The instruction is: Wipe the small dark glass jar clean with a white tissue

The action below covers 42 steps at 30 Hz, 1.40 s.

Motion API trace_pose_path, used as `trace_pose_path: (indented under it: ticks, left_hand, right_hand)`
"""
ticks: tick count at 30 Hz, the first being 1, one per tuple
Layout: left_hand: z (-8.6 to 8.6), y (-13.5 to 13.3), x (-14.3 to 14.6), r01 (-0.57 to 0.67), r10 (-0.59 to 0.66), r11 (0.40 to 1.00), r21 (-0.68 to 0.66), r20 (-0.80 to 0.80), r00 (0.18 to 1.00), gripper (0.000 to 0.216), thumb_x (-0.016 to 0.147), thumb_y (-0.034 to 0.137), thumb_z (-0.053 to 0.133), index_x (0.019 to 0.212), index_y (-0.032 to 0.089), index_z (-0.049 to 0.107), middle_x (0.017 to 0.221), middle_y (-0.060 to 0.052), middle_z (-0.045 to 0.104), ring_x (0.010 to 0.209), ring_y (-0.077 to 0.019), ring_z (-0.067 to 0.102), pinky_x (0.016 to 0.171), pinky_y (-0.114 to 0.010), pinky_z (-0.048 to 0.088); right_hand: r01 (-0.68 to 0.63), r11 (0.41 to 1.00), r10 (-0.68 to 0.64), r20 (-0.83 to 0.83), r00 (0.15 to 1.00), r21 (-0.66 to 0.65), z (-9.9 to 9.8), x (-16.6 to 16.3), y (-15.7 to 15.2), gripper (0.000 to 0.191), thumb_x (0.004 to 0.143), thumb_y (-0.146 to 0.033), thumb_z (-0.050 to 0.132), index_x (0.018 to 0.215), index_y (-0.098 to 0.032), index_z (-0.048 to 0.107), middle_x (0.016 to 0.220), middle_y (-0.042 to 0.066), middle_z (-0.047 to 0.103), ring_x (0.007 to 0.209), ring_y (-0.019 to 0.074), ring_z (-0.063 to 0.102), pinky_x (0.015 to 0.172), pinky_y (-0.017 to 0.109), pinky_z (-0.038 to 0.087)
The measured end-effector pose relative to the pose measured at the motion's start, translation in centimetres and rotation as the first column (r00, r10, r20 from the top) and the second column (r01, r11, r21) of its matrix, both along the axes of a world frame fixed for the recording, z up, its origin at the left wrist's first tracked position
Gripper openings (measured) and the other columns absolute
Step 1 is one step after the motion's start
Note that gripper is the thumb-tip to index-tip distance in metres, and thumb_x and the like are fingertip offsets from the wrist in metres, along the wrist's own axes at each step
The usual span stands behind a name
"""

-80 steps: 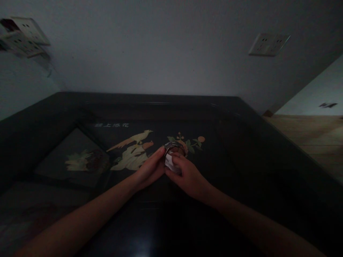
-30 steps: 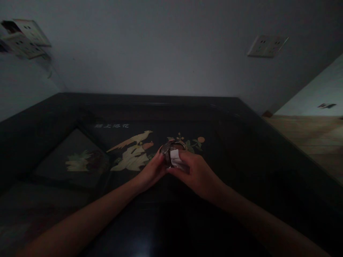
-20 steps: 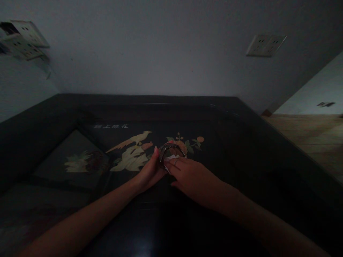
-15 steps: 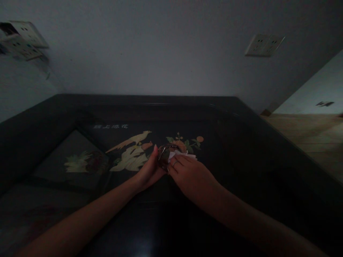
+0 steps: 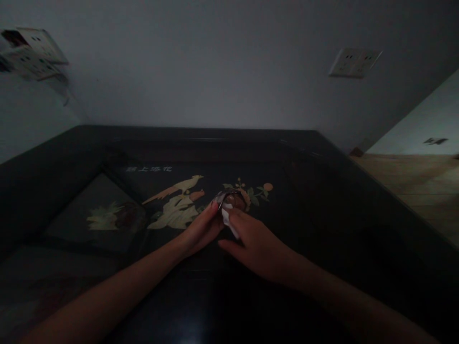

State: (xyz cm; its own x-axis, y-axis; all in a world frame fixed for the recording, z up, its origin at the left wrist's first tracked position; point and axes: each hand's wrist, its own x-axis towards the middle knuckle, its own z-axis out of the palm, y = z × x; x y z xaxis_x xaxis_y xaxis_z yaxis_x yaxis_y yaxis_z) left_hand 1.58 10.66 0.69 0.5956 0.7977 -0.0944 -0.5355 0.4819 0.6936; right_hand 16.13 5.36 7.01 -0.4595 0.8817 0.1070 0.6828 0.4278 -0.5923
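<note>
At the middle of the dark table, my left hand (image 5: pixel 206 224) is closed around one side of a pair of tinted glasses (image 5: pixel 239 200), its thumb upright at the rim. Details of the glasses are hard to make out in the dim light, and the fingers cover part of them. A crumpled white tissue (image 5: pixel 226 217) is pinched in my right hand (image 5: pixel 253 239) and pressed against the glasses. The right thumb sticks out to the left, below the tissue. Both hands are held over the table's inlaid picture.
The dark glossy table (image 5: pixel 201 134) bears a bird inlay (image 5: pixel 179 188) and a flower inlay (image 5: pixel 263 191). It meets a pale wall with a double socket (image 5: pixel 355 62) at right and a socket with a plugged-in adapter (image 5: pixel 36 57) at left. Wooden floor (image 5: pixel 412 181) lies beyond the right edge.
My right hand has turned and shifted slightly, bringing the tissue down and left across the glasses. The glasses have tilted in my left hand, whose thumb moved slightly right.
</note>
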Motion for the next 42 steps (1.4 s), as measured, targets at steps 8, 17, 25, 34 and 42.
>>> trace_pose_path:
  ticks: [8,17,25,34,42]
  left_hand:
    - [0.6,-0.1,0.1,-0.038,0.037,0.998,-0.054,-0.011,0.999,0.039,0.085,0.040,0.062,0.115,0.014,0.064,0.125,-0.011,0.063,0.130,-0.0260,0.046,0.113,-0.037,0.028]
    - [-0.1,0.3,0.2,0.006,-0.001,0.994,-0.107,0.046,0.999,0.040,0.091,0.045,0.050,0.109,0.014,0.069,0.110,-0.011,0.070,0.119,-0.0229,0.056,0.110,-0.037,0.032]
    - [0.0,0.3,0.2,0.031,-0.030,0.997,-0.076,0.010,1.000,0.041,0.091,0.045,0.050,0.109,0.012,0.069,0.113,-0.012,0.069,0.118,-0.0238,0.057,0.108,-0.035,0.034]
    - [0.7,-0.1,0.0,-0.021,0.016,0.995,-0.096,-0.056,0.998,0.041,0.089,0.042,0.056,0.116,0.012,0.065,0.117,-0.012,0.067,0.123,-0.0274,0.053,0.110,-0.038,0.033]
    - [0.4,-0.1,0.0,-0.029,0.026,0.995,-0.092,-0.043,0.999,0.044,0.086,0.042,0.060,0.120,0.015,0.062,0.121,-0.011,0.066,0.125,-0.0273,0.052,0.111,-0.040,0.032]
  right_hand:
    - [-0.009,1.000,0.009,-0.053,0.999,-0.011,-0.7,-0.6,-0.1,0.056,0.086,-0.017,0.057,0.138,-0.003,0.040,0.140,0.023,0.047,0.133,0.0293,0.042,0.110,0.047,0.037]
    - [-0.220,0.953,0.102,0.463,0.881,0.210,0.4,0.3,0.4,0.043,0.090,-0.009,0.048,0.132,0.000,0.050,0.128,0.022,0.060,0.117,0.0270,0.058,0.103,0.040,0.046]
    - [-0.226,0.958,0.104,0.520,0.848,0.177,0.8,0.0,0.2,0.026,0.088,-0.009,0.052,0.110,-0.005,0.065,0.110,0.017,0.068,0.104,0.0280,0.063,0.092,0.042,0.050]
    - [0.068,0.980,-0.125,-0.310,0.942,-0.188,-0.5,-0.8,0.1,0.046,0.083,-0.019,0.059,0.128,-0.012,0.049,0.123,0.014,0.061,0.111,0.0239,0.059,0.095,0.040,0.049]
    - [0.043,0.996,-0.051,-0.102,0.993,-0.080,-0.6,-1.0,-0.1,0.051,0.085,-0.018,0.056,0.133,-0.006,0.045,0.136,0.022,0.051,0.128,0.0289,0.047,0.108,0.048,0.038]
